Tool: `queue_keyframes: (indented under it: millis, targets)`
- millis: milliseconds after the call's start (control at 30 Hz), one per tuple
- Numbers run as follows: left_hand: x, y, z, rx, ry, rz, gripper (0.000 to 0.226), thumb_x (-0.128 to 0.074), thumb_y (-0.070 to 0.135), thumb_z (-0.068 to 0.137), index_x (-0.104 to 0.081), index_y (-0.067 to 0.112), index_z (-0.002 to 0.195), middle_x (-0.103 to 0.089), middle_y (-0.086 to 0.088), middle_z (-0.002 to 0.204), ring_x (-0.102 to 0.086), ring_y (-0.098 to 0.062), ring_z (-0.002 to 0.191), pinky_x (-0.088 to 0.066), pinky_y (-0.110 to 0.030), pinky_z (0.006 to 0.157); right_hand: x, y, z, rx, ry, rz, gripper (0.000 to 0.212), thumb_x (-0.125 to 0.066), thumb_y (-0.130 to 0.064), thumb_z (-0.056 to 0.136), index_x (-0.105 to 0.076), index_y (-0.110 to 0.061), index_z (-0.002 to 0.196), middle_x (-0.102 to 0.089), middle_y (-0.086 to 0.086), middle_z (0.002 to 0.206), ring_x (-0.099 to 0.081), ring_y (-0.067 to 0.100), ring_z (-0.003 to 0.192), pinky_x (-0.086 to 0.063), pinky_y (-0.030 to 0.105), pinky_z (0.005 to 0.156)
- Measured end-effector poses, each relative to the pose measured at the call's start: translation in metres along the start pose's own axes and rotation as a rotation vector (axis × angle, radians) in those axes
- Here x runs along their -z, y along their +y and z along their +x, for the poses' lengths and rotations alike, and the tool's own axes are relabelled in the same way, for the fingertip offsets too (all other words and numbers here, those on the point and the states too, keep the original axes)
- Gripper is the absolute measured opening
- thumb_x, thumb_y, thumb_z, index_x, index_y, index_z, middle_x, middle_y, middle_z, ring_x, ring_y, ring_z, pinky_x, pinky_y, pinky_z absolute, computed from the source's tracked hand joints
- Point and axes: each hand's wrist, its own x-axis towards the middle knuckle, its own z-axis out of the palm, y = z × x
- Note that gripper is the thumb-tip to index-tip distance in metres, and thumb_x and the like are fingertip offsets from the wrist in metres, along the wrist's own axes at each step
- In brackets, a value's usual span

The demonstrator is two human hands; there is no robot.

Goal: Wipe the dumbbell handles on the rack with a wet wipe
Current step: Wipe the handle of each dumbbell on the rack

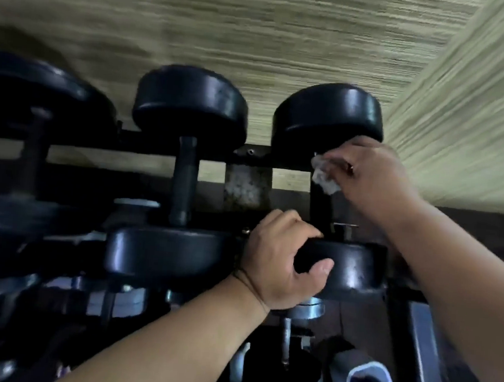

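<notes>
The handle [320,209] of the right dumbbell [329,118] is partly hidden. The right hand [375,182] covers its far end, with curled fingers pinching a crumpled wet wipe [324,178] against it. The left hand [278,259] wraps over the rim of its near head [356,268], thumb in front. The left dumbbell [34,149] is blurred and cut off at the frame edge. The lower shelf [121,298] is dark, showing only chrome glints. A middle dumbbell [185,179] lies alongside on the rack [256,156], against a woven wall [257,34].

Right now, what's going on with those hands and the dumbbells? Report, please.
Right hand pinches wet wipe against far end of rightmost dumbbell handle. Left hand grips near head. Nothing blocks the handle.
</notes>
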Motion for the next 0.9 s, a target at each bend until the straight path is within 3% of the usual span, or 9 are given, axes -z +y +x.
queue_keyframes:
  millis: [100, 200, 267, 333, 467, 533, 667, 800, 900]
  targets:
    - [0.000, 0.001, 0.001, -0.002, 0.008, 0.026, 0.048, -0.056, 0.046, 0.085, -0.074, 0.002, 0.095, -0.062, -0.010, 0.084, -0.056, -0.028, 0.079, -0.046, -0.037, 0.075, 0.003, -0.002, -0.009, 0.153, -0.101, -0.035, 0.016, -0.075, -0.018, 0.088, -0.079, -0.017, 0.103, -0.061, 0.007, 0.096, -0.063, 0.027, 0.081, -0.050, 0.030, 0.076]
    - [0.000, 0.001, 0.002, -0.016, 0.028, 0.037, 0.049, -0.056, 0.044, 0.086, -0.073, -0.001, 0.095, -0.062, -0.012, 0.083, -0.057, -0.030, 0.077, -0.047, -0.040, 0.072, 0.013, -0.004, -0.022, 0.361, -0.383, 0.026, 0.007, -0.080, -0.024, 0.084, -0.081, -0.024, 0.091, -0.058, -0.002, 0.084, -0.057, 0.014, 0.072, -0.043, 0.019, 0.069]
    - [-0.001, 0.002, 0.002, -0.024, 0.040, 0.040, 0.049, -0.055, 0.044, 0.086, -0.073, -0.001, 0.095, -0.063, -0.013, 0.083, -0.057, -0.030, 0.076, -0.047, -0.040, 0.071, 0.018, -0.005, -0.014, 0.395, -0.470, -0.012, 0.012, -0.085, -0.018, 0.078, -0.082, -0.025, 0.088, -0.059, -0.006, 0.081, -0.057, 0.010, 0.072, -0.041, 0.018, 0.070]
    - [-0.001, 0.002, 0.002, -0.023, 0.040, 0.038, 0.049, -0.055, 0.043, 0.086, -0.073, -0.001, 0.095, -0.063, -0.012, 0.083, -0.057, -0.030, 0.076, -0.047, -0.039, 0.071, 0.012, -0.004, 0.003, 0.418, -0.391, -0.065, 0.014, -0.085, -0.013, 0.075, -0.081, -0.020, 0.086, -0.060, -0.001, 0.079, -0.060, 0.019, 0.072, -0.047, 0.026, 0.070]
    - [0.000, 0.001, 0.002, -0.013, 0.030, 0.027, 0.049, -0.055, 0.043, 0.087, -0.074, -0.001, 0.095, -0.062, -0.011, 0.083, -0.056, -0.029, 0.075, -0.046, -0.039, 0.072, -0.002, -0.010, 0.017, 0.292, -0.139, -0.181, 0.013, -0.072, -0.020, 0.086, -0.079, -0.013, 0.094, -0.061, 0.011, 0.092, -0.064, 0.033, 0.080, -0.056, 0.040, 0.069]
    - [0.000, 0.000, 0.001, -0.017, 0.029, 0.023, 0.049, -0.054, 0.043, 0.087, -0.074, -0.001, 0.095, -0.064, -0.011, 0.084, -0.057, -0.029, 0.076, -0.047, -0.039, 0.073, -0.004, -0.013, 0.007, 0.296, -0.152, -0.224, 0.013, -0.070, -0.019, 0.086, -0.078, -0.011, 0.091, -0.059, 0.012, 0.093, -0.062, 0.034, 0.075, -0.056, 0.040, 0.064]
    - [0.000, 0.000, 0.003, -0.025, 0.043, 0.023, 0.050, -0.055, 0.043, 0.086, -0.074, -0.002, 0.094, -0.066, -0.013, 0.085, -0.058, -0.032, 0.076, -0.047, -0.040, 0.071, -0.003, -0.021, -0.003, 0.356, -0.438, -0.321, 0.010, -0.068, -0.021, 0.082, -0.077, -0.017, 0.087, -0.054, 0.006, 0.091, -0.061, 0.033, 0.078, -0.056, 0.044, 0.066]
    - [0.001, 0.001, 0.002, -0.023, 0.043, 0.014, 0.050, -0.054, 0.044, 0.086, -0.074, -0.001, 0.094, -0.064, -0.012, 0.084, -0.059, -0.031, 0.077, -0.048, -0.040, 0.072, -0.004, -0.018, 0.012, 0.226, -0.159, -0.334, 0.015, -0.067, -0.025, 0.087, -0.076, -0.013, 0.091, -0.056, 0.012, 0.096, -0.062, 0.036, 0.076, -0.056, 0.041, 0.068]
    - [0.001, 0.002, 0.002, -0.023, 0.043, -0.006, 0.049, -0.055, 0.044, 0.086, -0.074, -0.001, 0.095, -0.063, -0.011, 0.083, -0.058, -0.030, 0.076, -0.047, -0.039, 0.070, -0.004, -0.017, 0.007, 0.213, -0.104, -0.308, 0.015, -0.066, -0.024, 0.090, -0.076, -0.014, 0.095, -0.059, 0.012, 0.099, -0.062, 0.036, 0.076, -0.054, 0.041, 0.070]
